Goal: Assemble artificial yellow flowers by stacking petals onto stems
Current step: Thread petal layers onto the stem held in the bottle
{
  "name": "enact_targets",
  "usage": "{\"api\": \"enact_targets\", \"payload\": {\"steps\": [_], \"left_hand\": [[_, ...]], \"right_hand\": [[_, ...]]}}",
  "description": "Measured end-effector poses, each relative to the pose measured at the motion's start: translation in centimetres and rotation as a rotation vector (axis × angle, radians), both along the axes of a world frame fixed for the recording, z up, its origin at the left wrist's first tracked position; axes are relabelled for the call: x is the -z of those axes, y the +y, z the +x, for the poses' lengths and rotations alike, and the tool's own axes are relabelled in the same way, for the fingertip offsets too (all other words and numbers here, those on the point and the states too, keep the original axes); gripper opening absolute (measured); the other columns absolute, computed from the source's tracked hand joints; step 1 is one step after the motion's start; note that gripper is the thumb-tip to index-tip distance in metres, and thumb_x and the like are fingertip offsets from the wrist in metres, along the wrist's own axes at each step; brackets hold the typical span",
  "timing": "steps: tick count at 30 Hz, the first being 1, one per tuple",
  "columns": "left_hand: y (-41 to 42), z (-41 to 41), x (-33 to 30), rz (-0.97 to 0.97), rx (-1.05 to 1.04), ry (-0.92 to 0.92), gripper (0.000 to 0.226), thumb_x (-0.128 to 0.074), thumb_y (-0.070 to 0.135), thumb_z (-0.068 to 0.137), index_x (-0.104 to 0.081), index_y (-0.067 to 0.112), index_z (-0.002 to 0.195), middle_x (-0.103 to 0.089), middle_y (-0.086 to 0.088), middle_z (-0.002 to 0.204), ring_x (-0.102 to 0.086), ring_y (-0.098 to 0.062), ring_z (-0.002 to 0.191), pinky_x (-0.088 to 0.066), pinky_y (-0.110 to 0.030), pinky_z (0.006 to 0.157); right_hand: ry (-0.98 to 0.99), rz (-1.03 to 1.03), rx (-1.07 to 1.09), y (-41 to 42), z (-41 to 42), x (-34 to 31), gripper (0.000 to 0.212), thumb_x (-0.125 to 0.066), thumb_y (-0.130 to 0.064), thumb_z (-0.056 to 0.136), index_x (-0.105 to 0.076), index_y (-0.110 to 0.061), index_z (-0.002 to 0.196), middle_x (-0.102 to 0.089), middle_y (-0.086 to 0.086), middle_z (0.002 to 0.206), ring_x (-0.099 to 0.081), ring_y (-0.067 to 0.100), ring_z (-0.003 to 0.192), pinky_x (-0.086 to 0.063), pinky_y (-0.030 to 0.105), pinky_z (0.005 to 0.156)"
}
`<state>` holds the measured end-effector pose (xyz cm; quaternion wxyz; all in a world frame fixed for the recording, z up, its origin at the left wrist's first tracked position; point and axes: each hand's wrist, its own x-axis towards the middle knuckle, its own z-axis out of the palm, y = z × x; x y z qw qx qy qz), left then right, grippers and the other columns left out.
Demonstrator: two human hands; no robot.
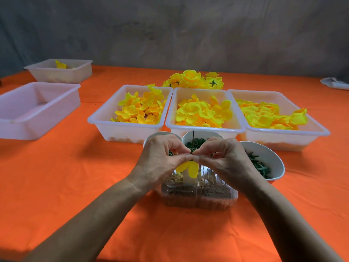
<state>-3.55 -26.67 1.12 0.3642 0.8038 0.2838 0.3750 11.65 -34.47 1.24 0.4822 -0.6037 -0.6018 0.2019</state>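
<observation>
**Yellow fabric, thin wire: a light, floppy job**

Yellow petals (189, 168), soft and weightless-looking, are hanging just below the fingertips. Both hands, left (160, 159) and right (223, 159), are pinching the stiff, slippery-looking stem (192, 143) between thumb and forefinger; gripping close above the petals probably suits best.

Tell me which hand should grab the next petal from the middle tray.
Probably the right hand. Both hands pinch the stem with its yellow petal, but the middle tray sits slightly to the right, so the left hand can hold the stem.
</observation>
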Motion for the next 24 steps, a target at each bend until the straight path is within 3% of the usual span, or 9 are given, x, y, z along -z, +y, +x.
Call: {"api": "enact_targets", "payload": {"steps": [6, 8, 12, 14, 19, 24], "left_hand": [[0.4, 0.0, -0.1, -0.022, 0.015, 0.024, 0.007, -0.081, 0.011, 0.07, -0.074, 0.012, 0.072, -0.066, 0.001, 0.075, -0.064, -0.017, 0.077, -0.05, -0.025, 0.072], [0.7, -0.2, -0.2, -0.079, 0.04, 0.034, 0.006, -0.08, 0.015, 0.072, -0.074, 0.015, 0.073, -0.067, 0.0, 0.078, -0.064, -0.017, 0.081, -0.05, -0.028, 0.076], [0.8, -0.2, -0.3, -0.077, 0.095, 0.028, 0.009, -0.08, 0.016, 0.072, -0.075, 0.011, 0.076, -0.068, -0.001, 0.078, -0.064, -0.02, 0.081, -0.05, -0.034, 0.077], [0.8, -0.1, -0.2, -0.047, 0.114, 0.007, 0.009, -0.08, 0.012, 0.071, -0.076, 0.008, 0.079, -0.068, -0.004, 0.079, -0.064, -0.024, 0.08, -0.051, -0.036, 0.076], [1.0, 0.1, 0.7, -0.049, 0.126, -0.061, 0.007, -0.08, 0.007, 0.071, -0.074, 0.005, 0.073, -0.065, -0.006, 0.076, -0.063, -0.026, 0.077, -0.051, -0.039, 0.074], [1.2, 0.3, 1.4, -0.073, 0.157, -0.094, 0.008, -0.078, 0.006, 0.073, -0.071, 0.003, 0.071, -0.065, -0.01, 0.077, -0.061, -0.027, 0.077, -0.049, -0.039, 0.074]], "right_hand": [[0.037, -0.019, -0.001, -0.1, 0.0, 0.0, 0.002, -0.077, -0.009, 0.076, -0.076, -0.011, 0.076, -0.068, 0.004, 0.069, -0.058, 0.012, 0.063, -0.045, 0.031, 0.06], [0.085, -0.05, -0.014, -0.2, 0.1, -0.1, 0.006, -0.075, -0.006, 0.077, -0.076, -0.012, 0.076, -0.071, 0.007, 0.069, -0.059, 0.011, 0.063, -0.046, 0.032, 0.061], [0.176, -0.096, -0.024, -0.2, 0.4, -0.3, 0.005, -0.075, -0.006, 0.076, -0.076, -0.01, 0.076, -0.072, 0.016, 0.073, -0.064, 0.025, 0.069, -0.053, 0.05, 0.07], [0.215, -0.116, -0.014, -0.1, 0.7, -0.3, 0.007, -0.074, -0.003, 0.077, -0.076, -0.01, 0.074, -0.072, 0.018, 0.073, -0.064, 0.025, 0.069, -0.053, 0.052, 0.071], [0.259, -0.091, -0.002, 0.0, 1.8, -0.3, 0.015, -0.073, 0.0, 0.075, -0.075, -0.014, 0.07, -0.073, 0.007, 0.068, -0.066, 0.01, 0.063, -0.052, 0.019, 0.061], [0.236, -0.032, 0.084, 1.0, 2.2, -0.3, 0.019, -0.074, -0.003, 0.075, -0.074, -0.019, 0.067, -0.072, -0.001, 0.065, -0.063, 0.004, 0.061, -0.049, 0.014, 0.059]]}}
